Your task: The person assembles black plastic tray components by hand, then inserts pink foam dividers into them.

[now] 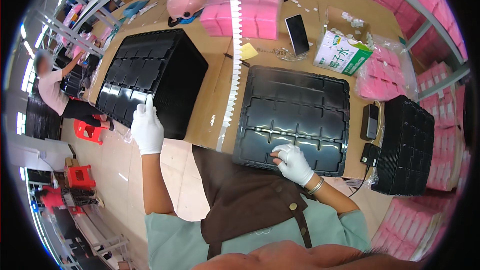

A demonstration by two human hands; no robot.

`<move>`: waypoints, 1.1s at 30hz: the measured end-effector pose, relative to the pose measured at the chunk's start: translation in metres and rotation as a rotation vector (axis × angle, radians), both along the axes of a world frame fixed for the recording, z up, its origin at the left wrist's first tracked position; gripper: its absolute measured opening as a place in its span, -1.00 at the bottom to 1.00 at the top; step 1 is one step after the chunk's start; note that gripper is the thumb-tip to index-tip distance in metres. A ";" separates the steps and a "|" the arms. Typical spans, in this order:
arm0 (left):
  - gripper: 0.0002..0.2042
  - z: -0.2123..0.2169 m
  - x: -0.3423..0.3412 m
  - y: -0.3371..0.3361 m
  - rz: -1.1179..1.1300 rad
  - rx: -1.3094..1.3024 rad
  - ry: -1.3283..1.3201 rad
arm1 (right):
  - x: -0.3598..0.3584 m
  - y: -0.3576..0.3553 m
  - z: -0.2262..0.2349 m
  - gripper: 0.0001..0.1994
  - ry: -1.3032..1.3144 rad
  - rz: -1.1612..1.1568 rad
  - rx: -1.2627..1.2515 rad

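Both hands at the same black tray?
No, the left hand is at the left tray stack, the right hand at the middle black tray.

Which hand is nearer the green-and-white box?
Right. The right hand is at the near edge of the middle black tray, with the box beyond it to the right. The left hand is farther left, by the left tray stack.

Tall stack of black plastic trays [135, 72]: layers nested, gridded top face glossy; stands upright on left of brown tabletop [210, 102]. Black plastic tray [296, 102]: rectangular, rounded corners, cross-shaped grooves, bright reflections; lies flat at near edge, right of stack, apart; layers beneath, if any, not discernible
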State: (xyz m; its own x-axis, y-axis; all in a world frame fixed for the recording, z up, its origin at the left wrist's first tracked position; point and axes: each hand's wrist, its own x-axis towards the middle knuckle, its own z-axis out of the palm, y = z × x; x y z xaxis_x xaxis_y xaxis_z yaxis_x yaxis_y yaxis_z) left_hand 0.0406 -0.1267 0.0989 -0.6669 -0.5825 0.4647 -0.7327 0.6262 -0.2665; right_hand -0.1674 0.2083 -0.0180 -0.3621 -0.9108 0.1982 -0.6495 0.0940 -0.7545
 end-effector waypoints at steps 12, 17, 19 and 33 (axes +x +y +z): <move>-0.76 -0.042 -0.115 0.031 -0.388 0.407 0.467 | -0.037 -0.024 0.025 -0.79 -0.105 -0.102 0.306; -0.52 -0.154 -0.148 -0.015 -0.141 0.953 0.031 | -0.029 -0.027 0.010 -0.72 0.030 0.028 0.198; -0.55 -0.162 -0.149 -0.004 -0.209 0.921 0.032 | -0.027 -0.026 0.014 -0.70 0.046 0.031 0.190; -0.86 -0.066 -0.107 0.078 -0.252 1.904 1.556 | 0.020 -0.121 0.013 -0.71 -0.898 -0.111 -0.040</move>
